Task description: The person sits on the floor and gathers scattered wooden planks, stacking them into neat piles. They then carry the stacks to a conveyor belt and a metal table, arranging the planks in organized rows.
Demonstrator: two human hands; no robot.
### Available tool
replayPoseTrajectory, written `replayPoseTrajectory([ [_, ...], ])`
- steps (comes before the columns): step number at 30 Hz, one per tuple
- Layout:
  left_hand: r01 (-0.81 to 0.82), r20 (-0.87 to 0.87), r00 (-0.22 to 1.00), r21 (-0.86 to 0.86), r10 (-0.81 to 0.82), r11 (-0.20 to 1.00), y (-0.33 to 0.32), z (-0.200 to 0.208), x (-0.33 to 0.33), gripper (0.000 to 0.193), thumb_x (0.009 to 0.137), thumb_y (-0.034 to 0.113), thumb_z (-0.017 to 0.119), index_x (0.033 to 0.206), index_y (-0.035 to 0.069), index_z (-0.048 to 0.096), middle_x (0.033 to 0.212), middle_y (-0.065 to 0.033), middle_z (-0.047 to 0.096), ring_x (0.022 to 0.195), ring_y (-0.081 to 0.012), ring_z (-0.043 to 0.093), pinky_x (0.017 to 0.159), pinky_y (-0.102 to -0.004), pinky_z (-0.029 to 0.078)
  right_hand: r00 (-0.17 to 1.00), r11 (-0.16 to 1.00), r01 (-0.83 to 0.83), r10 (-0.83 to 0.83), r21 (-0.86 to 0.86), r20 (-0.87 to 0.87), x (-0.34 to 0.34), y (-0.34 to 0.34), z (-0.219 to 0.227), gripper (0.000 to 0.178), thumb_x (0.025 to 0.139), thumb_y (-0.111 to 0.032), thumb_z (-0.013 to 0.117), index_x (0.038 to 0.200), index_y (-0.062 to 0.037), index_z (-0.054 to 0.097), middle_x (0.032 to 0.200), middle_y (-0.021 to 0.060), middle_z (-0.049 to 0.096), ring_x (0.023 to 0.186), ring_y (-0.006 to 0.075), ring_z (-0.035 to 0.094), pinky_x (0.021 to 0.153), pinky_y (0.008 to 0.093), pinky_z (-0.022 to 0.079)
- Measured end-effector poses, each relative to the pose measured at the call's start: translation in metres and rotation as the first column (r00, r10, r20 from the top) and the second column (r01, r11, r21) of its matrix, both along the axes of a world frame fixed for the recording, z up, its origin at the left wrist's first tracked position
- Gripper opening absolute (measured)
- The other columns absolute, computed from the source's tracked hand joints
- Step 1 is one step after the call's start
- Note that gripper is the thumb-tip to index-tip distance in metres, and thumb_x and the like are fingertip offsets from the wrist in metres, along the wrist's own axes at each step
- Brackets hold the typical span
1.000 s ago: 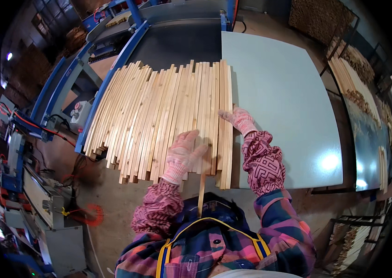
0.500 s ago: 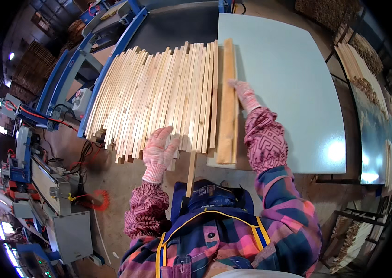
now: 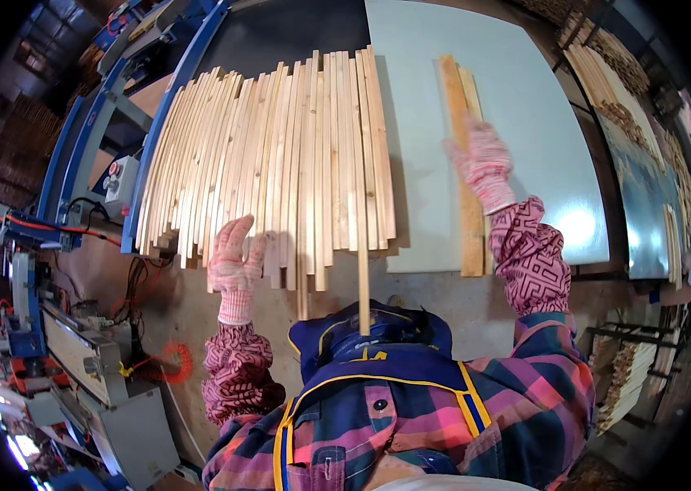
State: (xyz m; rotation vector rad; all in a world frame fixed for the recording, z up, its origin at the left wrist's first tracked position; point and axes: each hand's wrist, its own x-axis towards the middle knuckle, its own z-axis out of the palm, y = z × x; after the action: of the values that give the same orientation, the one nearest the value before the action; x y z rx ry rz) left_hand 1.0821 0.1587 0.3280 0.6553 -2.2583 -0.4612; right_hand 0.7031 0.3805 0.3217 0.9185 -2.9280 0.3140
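Note:
A wide row of pale wooden slats [image 3: 280, 155] lies side by side on the bench. One slat [image 3: 363, 278] sticks out past the front edge toward me. My left hand [image 3: 233, 260], in a pink-and-white glove, hovers open at the near ends of the left slats, holding nothing. My right hand [image 3: 484, 164], gloved the same, rests flat on two darker slats [image 3: 465, 164] that lie apart on the pale blue board [image 3: 542, 98] to the right of the row.
A blue machine frame [image 3: 141, 164] with a small control box [image 3: 121, 180] borders the bench on the left. Red and black cables [image 3: 59, 229] trail over grey equipment at lower left. Stacks of slats [image 3: 607, 65] stand at the right edge.
My right hand has slid the darker slats rightward, away from the row, onto the blue board. My left hand has let go of the row's ends and now hovers by them.

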Motion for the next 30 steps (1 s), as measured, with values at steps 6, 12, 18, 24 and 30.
replayPoseTrajectory([
  [6, 0.162, 0.114, 0.984, -0.225, -0.140, 0.961, -0.060, 0.023, 0.007, 0.035, 0.083, 0.024, 0.073, 0.113, 0.007, 0.068, 0.118, -0.0123, 0.063, 0.111, -0.0275, 0.060, 0.092, -0.0384, 0.050, 0.799, 0.941, 0.041, 0.172, -0.337, 0.576, 0.085, -0.048, -0.049, 0.065, 0.081, -0.054, 0.061, 0.128, -0.0088, 0.058, 0.118, 0.0190, 0.063, 0.113, 0.0372, 0.058, 0.096, 0.0381, 0.046],
  [12, 0.132, 0.106, 0.986, -0.033, -0.127, 0.991, -0.112, 0.038, 0.044, 0.034, 0.080, 0.018, 0.072, 0.112, 0.008, 0.068, 0.117, -0.0107, 0.064, 0.109, -0.0296, 0.060, 0.092, -0.0392, 0.050, 0.881, 0.916, 0.142, 0.055, -0.375, 0.469, 0.104, -0.056, -0.072, 0.058, 0.082, -0.046, 0.062, 0.120, -0.0026, 0.062, 0.118, 0.0183, 0.063, 0.113, 0.0297, 0.059, 0.096, 0.0363, 0.045],
  [18, -0.222, 0.187, 0.932, -0.386, 0.312, 0.895, -0.198, 0.059, 0.091, 0.043, 0.082, 0.031, 0.069, 0.120, 0.011, 0.061, 0.122, -0.0094, 0.061, 0.115, -0.0292, 0.055, 0.097, -0.0415, 0.045, 0.972, 0.903, -0.041, 0.136, -0.427, 0.193, 0.088, 0.001, -0.056, 0.040, 0.091, -0.029, 0.057, 0.122, -0.0034, 0.057, 0.103, 0.0169, 0.065, 0.095, 0.0281, 0.060, 0.082, 0.0375, 0.048],
  [24, -0.496, 0.131, 0.709, -0.606, 0.693, 0.622, -0.335, 0.095, 0.130, 0.053, 0.077, 0.039, 0.067, 0.127, 0.022, 0.057, 0.115, -0.0063, 0.062, 0.113, -0.0255, 0.051, 0.103, -0.0411, 0.034, 0.939, 0.986, 0.168, -0.163, 0.011, 0.302, 0.128, 0.025, -0.071, 0.052, 0.087, -0.041, 0.061, 0.123, -0.0034, 0.057, 0.113, 0.0198, 0.064, 0.107, 0.0383, 0.060, 0.092, 0.0436, 0.047],
  [30, -0.427, 0.484, 0.472, -0.606, 0.737, 0.671, -0.406, 0.053, 0.129, 0.066, 0.092, 0.053, 0.046, 0.145, 0.014, 0.039, 0.150, -0.0086, 0.039, 0.141, -0.0269, 0.029, 0.115, -0.0415, 0.018, 0.819, 0.942, 0.327, -0.325, 0.080, 0.472, 0.152, 0.011, -0.014, 0.065, 0.084, -0.049, 0.062, 0.129, -0.0029, 0.053, 0.121, 0.0258, 0.059, 0.117, 0.0393, 0.055, 0.098, 0.0424, 0.044],
])
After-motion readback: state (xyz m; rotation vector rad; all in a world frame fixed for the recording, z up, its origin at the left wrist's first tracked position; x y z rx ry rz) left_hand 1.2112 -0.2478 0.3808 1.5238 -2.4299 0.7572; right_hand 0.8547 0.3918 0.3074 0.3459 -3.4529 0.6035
